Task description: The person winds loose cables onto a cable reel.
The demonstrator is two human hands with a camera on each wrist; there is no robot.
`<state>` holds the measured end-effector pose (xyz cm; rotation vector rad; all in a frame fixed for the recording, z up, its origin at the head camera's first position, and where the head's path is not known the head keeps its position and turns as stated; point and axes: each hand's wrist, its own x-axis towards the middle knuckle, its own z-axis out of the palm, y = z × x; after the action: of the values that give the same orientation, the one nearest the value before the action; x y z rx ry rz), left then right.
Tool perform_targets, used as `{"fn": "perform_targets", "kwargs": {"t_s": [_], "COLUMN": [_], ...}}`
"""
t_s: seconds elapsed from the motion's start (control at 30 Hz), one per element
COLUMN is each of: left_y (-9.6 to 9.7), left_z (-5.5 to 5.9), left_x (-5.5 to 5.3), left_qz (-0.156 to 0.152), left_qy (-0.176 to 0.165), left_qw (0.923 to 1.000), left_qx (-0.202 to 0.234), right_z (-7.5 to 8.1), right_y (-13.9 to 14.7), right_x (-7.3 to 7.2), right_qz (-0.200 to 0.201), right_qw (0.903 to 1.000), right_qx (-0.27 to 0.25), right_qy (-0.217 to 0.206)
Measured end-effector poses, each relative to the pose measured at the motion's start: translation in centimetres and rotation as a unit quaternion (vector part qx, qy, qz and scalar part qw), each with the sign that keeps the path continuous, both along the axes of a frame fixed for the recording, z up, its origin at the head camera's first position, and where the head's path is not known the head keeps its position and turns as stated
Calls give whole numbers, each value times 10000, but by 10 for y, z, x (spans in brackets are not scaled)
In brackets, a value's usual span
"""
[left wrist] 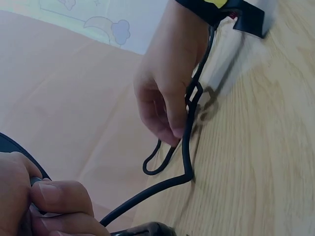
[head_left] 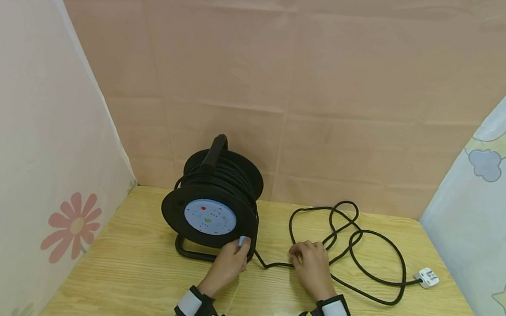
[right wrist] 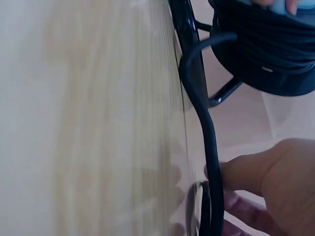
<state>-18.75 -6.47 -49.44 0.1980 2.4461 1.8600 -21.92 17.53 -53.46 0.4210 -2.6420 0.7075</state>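
In the head view, the reel (head_left: 212,194) stands on the worktop (head_left: 137,291), left of the frame's centre, its pale socket face (head_left: 221,221) toward the lower edge. The left hand (head_left: 229,261) has its fingers curled round the knob (head_left: 242,240) at the reel's lower right. The right hand (head_left: 313,270), right of centre, bends its fingers at the cord (head_left: 279,264); whether they pinch it I cannot tell. Loose loops spread right, ending in a white plug (head_left: 429,278).

the right hand (left wrist: 167,93) pinches black cable (left wrist: 186,155), left hand (left wrist: 54,206) a knob (left wrist: 35,180).
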Motion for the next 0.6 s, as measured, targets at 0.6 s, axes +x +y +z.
{"fn": "perform_targets", "kwargs": {"t_s": [0.6], "left_y": [-13], "left_z": [-16], "left_x": [-2], "left_qz": [98], "left_qy": [-61], "left_qw": [9988], "left_qx": [-472], "right_z": [-1], "right_y": [24], "right_x": [-2], "right_qz": [-611], "right_qw": [9972], "right_qx": [392], "right_qy": [162]}}
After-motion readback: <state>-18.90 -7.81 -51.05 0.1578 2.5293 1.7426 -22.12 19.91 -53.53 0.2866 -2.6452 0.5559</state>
